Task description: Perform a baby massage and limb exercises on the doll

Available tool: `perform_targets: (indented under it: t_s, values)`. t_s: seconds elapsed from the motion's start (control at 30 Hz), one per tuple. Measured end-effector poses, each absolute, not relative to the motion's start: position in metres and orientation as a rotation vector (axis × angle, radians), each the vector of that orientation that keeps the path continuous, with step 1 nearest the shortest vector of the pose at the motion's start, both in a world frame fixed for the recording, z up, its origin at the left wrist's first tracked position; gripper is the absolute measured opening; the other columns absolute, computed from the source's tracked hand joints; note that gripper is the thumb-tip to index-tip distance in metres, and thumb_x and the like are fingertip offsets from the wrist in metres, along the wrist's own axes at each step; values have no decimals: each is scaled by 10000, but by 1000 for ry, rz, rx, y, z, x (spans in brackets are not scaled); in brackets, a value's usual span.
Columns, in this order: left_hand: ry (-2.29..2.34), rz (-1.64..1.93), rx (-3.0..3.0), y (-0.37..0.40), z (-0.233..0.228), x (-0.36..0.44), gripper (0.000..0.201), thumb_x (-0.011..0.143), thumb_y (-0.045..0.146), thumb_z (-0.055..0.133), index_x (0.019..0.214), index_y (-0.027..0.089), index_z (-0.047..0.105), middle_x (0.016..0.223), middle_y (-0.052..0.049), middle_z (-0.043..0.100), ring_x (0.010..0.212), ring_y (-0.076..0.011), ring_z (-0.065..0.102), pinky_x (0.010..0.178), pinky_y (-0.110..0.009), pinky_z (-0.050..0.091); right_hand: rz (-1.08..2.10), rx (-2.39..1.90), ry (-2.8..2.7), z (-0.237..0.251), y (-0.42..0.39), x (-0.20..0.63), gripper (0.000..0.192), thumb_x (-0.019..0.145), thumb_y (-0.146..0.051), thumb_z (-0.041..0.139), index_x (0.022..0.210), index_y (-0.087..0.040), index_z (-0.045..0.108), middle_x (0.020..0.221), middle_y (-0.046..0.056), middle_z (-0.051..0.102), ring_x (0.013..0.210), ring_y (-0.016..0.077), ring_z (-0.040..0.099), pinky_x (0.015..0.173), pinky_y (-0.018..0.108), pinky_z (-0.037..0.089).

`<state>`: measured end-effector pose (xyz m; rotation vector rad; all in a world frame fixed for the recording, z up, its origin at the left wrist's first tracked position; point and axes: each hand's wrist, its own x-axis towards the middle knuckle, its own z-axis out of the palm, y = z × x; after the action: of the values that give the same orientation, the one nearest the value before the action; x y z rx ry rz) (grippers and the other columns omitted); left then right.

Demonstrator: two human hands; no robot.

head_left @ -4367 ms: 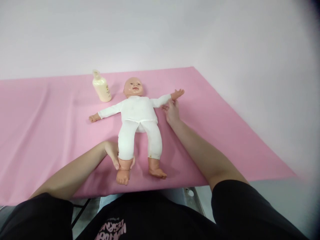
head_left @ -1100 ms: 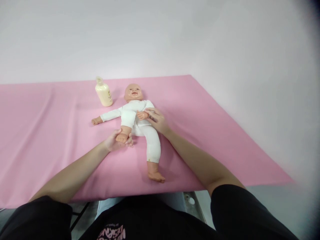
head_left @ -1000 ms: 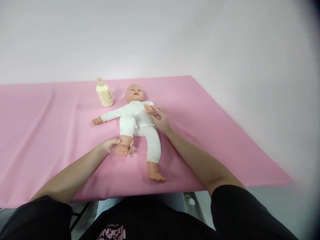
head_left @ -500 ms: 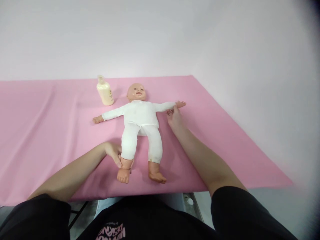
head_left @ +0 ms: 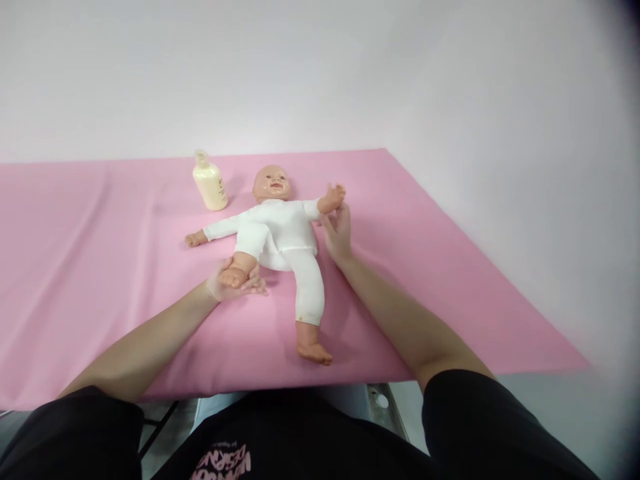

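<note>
Plastic baby doll in white cloth suit (head_left: 283, 230) supine on pink-covered worktop (head_left: 100, 267). Left hand (head_left: 227, 283) grasps its bent foot; right hand (head_left: 339, 230) grasps its raised forearm. Cream plastic bottle (head_left: 210, 183) at the doll's 10 o'clock.

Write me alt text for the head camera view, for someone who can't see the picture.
A baby doll in white clothes lies face up on a pink cloth. The person's left hand cups the foot of one bent doll leg, and the right hand holds the doll's raised arm at the wrist. A cream lotion bottle stands beside the doll's head.
</note>
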<state>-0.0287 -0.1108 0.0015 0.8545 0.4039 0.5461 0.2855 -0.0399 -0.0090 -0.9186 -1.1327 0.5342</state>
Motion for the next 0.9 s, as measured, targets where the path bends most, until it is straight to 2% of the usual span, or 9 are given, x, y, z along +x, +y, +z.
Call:
perform_targets:
  t_s: [0.1, 0.23, 0.4, 0.6, 0.73, 0.8, 0.9]
  values:
    - [380, 540, 804, -106, 13, -23, 564, 690, 748, 679, 709, 205, 527, 495, 28, 397, 702, -240, 583, 859, -475, 518, 479, -909, -1398, -11, -48, 274, 563, 878, -629, 671, 1301, -279, 549, 1277, 93, 629, 1040, 245, 666, 845, 393, 604]
    - [510, 621, 673, -103, 25, -16, 508, 811, 683, 601, 757, 178, 570, 538, 29, 418, 682, -207, 564, 798, -391, 511, 336, -867, -1704, -7, -58, 266, 432, 947, -526, 622, 1278, -250, 595, 1263, 113, 657, 1103, 252, 658, 898, 421, 602]
    - [579, 639, 625, -106, 25, -11, 511, 902, 644, 516, 756, 162, 603, 548, 14, 455, 623, -189, 538, 755, -367, 501, 160, -871, -1937, 1, -66, 265, 325, 999, -417, 547, 1266, -257, 642, 1276, 103, 663, 1224, 265, 629, 1046, 470, 561]
    - [546, 595, 684, -103, 20, -9, 516, 763, 650, 718, 827, 142, 649, 593, 13, 534, 682, -198, 603, 811, -367, 497, 129, -902, -2060, 4, -66, 265, 317, 1003, -300, 512, 1287, -274, 653, 1299, 85, 657, 1248, 257, 629, 1086, 465, 546]
    - [477, 533, 756, -102, 13, -14, 555, 770, 674, 721, 897, 137, 667, 635, 2, 609, 716, -198, 640, 887, -392, 504, 155, -865, -2016, 4, -66, 265, 312, 997, -310, 528, 1283, -271, 645, 1303, 88, 650, 1247, 258, 620, 1061, 463, 553]
    - [436, 433, 824, -104, 11, -19, 590, 755, 688, 734, 948, 133, 683, 729, -37, 689, 771, -216, 676, 930, -414, 508, 170, -834, -1922, 1, -64, 266, 316, 983, -356, 569, 1278, -262, 630, 1285, 96, 652, 1205, 259, 630, 1014, 452, 570]
    - [372, 173, 987, -107, 11, -28, 642, 671, 656, 822, 1040, 142, 710, 954, -111, 761, 907, -274, 717, 925, -423, 533, 239, -866, -1700, -6, -55, 271, 404, 957, -455, 615, 1308, -258, 580, 1248, 97, 650, 1005, 229, 667, 878, 413, 603]
